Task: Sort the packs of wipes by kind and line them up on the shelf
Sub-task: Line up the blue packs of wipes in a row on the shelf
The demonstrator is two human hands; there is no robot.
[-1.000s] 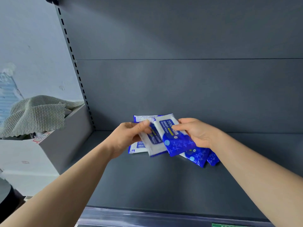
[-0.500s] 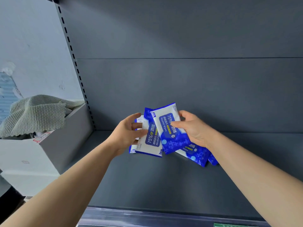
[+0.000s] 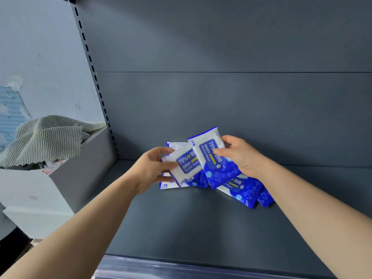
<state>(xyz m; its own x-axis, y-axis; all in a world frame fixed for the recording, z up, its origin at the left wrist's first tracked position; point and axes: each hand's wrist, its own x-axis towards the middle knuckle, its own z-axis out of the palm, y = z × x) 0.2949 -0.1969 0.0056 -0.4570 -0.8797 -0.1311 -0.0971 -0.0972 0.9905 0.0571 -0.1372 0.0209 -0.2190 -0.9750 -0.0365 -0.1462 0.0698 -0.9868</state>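
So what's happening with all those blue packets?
A person is sorting packs of wipes on a dark grey shelf. The left hand grips a first pack, and the right hand holds a second pack beside it, both raised off the shelf. The other packs lie in a loose heap under the hands, not lined up yet. A box with a striped cloth on top stands off to the left.

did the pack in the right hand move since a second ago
Yes. The pack in the right hand has gone up: its top edge now sits higher on the back panel, farther above the rear edge of the shelf.
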